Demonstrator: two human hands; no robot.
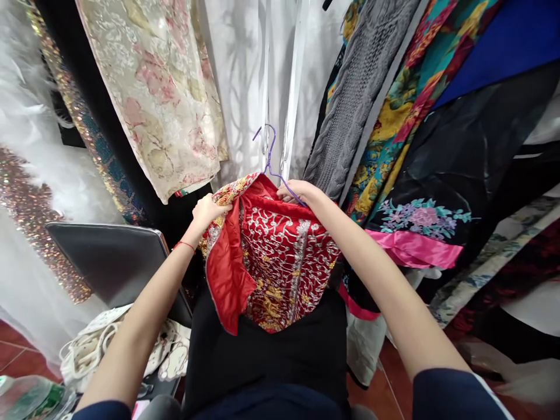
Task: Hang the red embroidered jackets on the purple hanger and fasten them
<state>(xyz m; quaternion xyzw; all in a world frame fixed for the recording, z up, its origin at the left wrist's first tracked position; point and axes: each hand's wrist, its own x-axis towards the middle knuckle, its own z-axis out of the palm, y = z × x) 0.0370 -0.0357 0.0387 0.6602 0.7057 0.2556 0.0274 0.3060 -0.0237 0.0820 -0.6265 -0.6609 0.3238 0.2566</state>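
A red garment (280,262) with silver and gold embroidery hangs in front of me on a purple wire hanger (272,149), its lower part above my black-clothed lap. Plain red lining (225,274) shows where the left front edge is folded open. My left hand (207,213), a thin red string on its wrist, is closed on the garment's left shoulder. Over at the right shoulder, my right hand (296,191) has its fingers curled at the top edge, right by the hanger's arm. Those fingertips are partly hidden by the cloth.
Hanging clothes flank me: a cream floral piece (153,93) at left, a grey cable-knit (354,99) and a black embroidered garment (424,192) at right. White poles (289,93) stand behind the hanger. A dark laptop-like panel (114,256), white bag (91,350) and plastic bottle (35,396) are lower left.
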